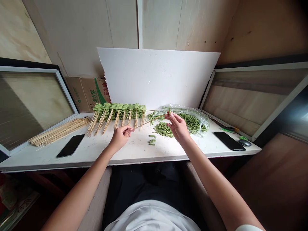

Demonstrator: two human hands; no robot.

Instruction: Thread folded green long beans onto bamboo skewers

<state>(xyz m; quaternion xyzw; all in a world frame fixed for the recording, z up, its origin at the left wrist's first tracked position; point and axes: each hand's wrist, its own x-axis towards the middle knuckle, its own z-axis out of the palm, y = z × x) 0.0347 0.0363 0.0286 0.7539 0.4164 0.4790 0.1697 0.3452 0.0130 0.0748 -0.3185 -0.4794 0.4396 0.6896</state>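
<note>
Cut long beans (163, 130): bright green, darker flecks. Bamboo skewers (60, 131): pale tan. Counter (48, 157): white, faintly scuffed. Foam board (156, 77): plain white. Phone (71, 146): black. Cardboard box (77, 94): tan, green diagonal band, red lettering. Wall panels (72, 32): beige, light wood grain. Shirt (151, 218): white.

Cardboard carton (80, 93), left of centre: printed Chinese characters, partly hidden, not legible with certainty. No other legible markings.

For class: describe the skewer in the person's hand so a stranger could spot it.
On the white table, find the row of skewered green beans. Nearby, the left hand holds one bamboo skewer out toward the right hand: the only skewer raised off the table.
</note>
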